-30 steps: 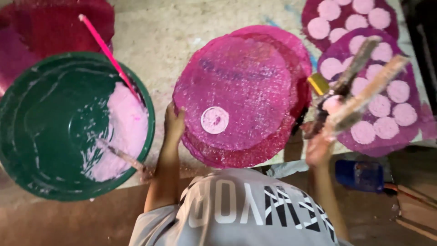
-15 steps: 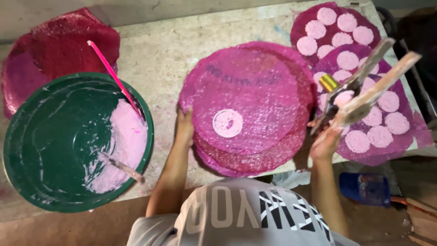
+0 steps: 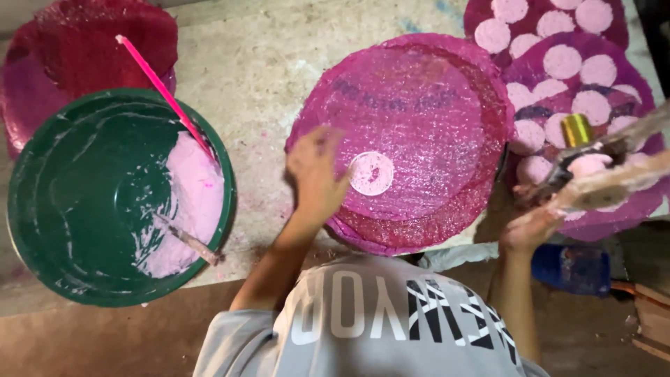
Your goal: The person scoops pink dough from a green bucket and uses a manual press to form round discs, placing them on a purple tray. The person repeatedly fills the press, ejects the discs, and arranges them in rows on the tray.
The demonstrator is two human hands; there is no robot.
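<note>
My left hand hovers, blurred and with fingers apart, over a stack of round magenta mesh sheets. It is just left of a small pale pink disc lying on the top sheet. My right hand is at the stack's right edge and grips long wooden sticks that point to the right. A pink lump and a gold ring-shaped piece sit at those sticks. Whether the left hand touches the sheet is unclear.
A green basin at left holds pale pink paste, a bright pink stick and a paste-covered stick. Dark red sheets lie behind it. Sheets covered with several pink discs lie at right. A blue container sits below them.
My left hand has moved right from the sheet stack's left edge onto the top sheet, close to the small disc. The right hand with the sticks has shifted slightly lower.
</note>
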